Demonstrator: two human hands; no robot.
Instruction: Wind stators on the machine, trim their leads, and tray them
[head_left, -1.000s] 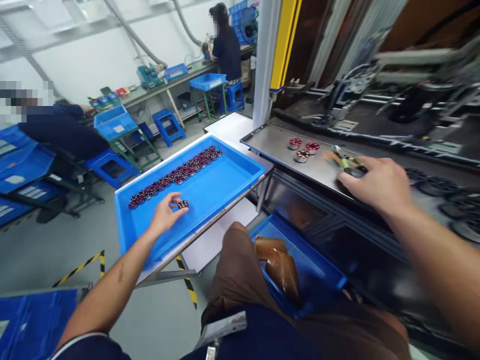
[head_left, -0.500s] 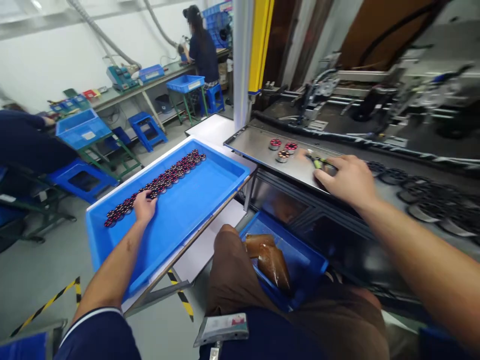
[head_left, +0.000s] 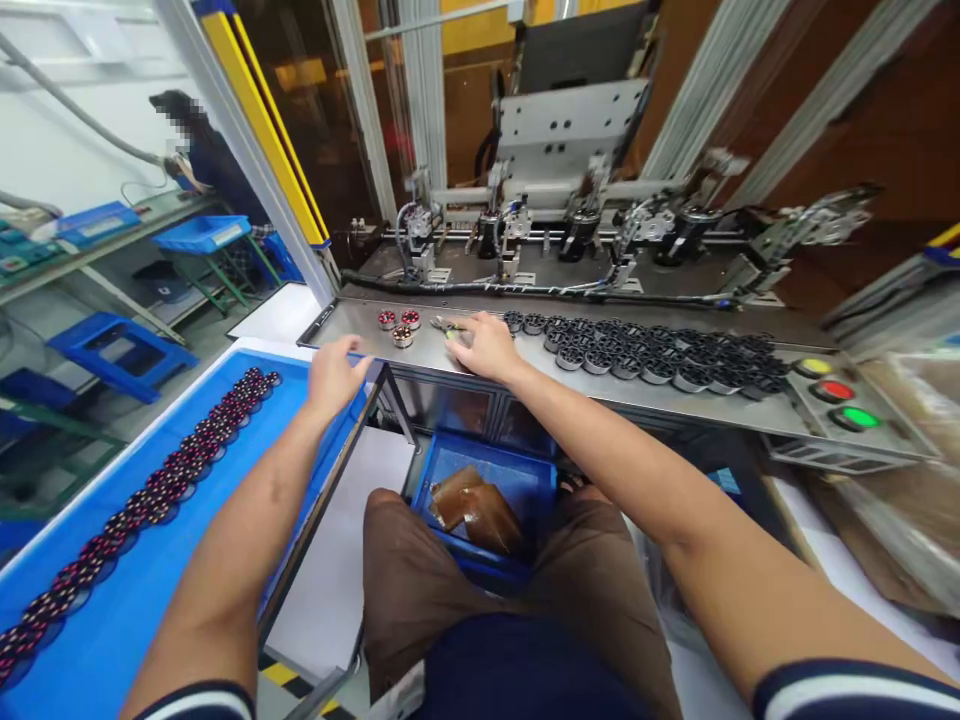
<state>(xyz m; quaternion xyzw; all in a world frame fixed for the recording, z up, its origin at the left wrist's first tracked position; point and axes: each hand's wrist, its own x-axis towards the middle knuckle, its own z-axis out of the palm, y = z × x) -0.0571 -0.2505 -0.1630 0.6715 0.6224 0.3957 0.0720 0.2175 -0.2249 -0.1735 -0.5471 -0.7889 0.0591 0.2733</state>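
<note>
My left hand [head_left: 335, 380] hangs over the right rim of the blue tray [head_left: 315, 475]. Its thumb and fingers are apart, and I see nothing in them. My right hand [head_left: 486, 346] is closed around the green handles of small pliers [head_left: 444, 325], low over the metal bench [head_left: 360, 335]; the palm hides most of the handles. Just left of the pliers' jaws stand two red-topped motor parts [head_left: 410, 319] and a copper-coloured one [head_left: 403, 337]. A long band of similar dark and red parts [head_left: 180, 455] lies in the tray.
Many black-topped metal rings [head_left: 645, 355] crowd the bench on the right, beside yellow, red and green buttons [head_left: 832, 390]. Machine fixtures [head_left: 577, 230] stand behind. Below, a blue bin [head_left: 480, 450] holds brown sheets. A person [head_left: 225, 160] works at the back left.
The view has turned right. My left hand has left the row of parts in the tray and come up near the bench. My right hand stays at the pliers.
</note>
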